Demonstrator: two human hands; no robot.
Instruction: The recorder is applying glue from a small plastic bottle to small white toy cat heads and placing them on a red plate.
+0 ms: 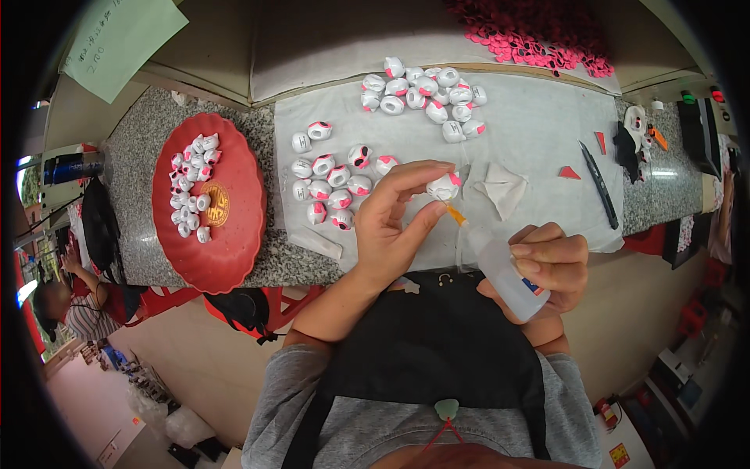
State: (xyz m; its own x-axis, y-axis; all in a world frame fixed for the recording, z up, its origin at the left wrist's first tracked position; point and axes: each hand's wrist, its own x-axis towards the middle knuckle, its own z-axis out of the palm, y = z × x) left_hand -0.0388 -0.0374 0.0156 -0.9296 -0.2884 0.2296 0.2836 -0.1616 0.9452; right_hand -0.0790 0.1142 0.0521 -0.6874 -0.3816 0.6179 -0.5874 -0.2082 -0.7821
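Note:
Between thumb and fingers, my left hand (392, 223) pinches a small white figurine head (444, 186) with pink patches. My right hand (553, 264) is wrapped round a translucent squeeze bottle (504, 273), tilted up to the left. Its narrow orange nozzle (456, 215) points at the underside of the head, at or very near it; I cannot tell whether they touch. Left of my left hand, several like white-and-pink heads (338, 176) lie on the white work sheet (539, 148). Beyond my hands is a crumpled white cloth (502, 190).
A red scalloped tray (242, 242) with several heads stands at left. More white heads (418, 90) cluster at the back, below a shelf heaped with pink pieces (547, 43). A black pen (600, 187) and red scraps (569, 172) lie at right. Another person (82, 313) sits far left.

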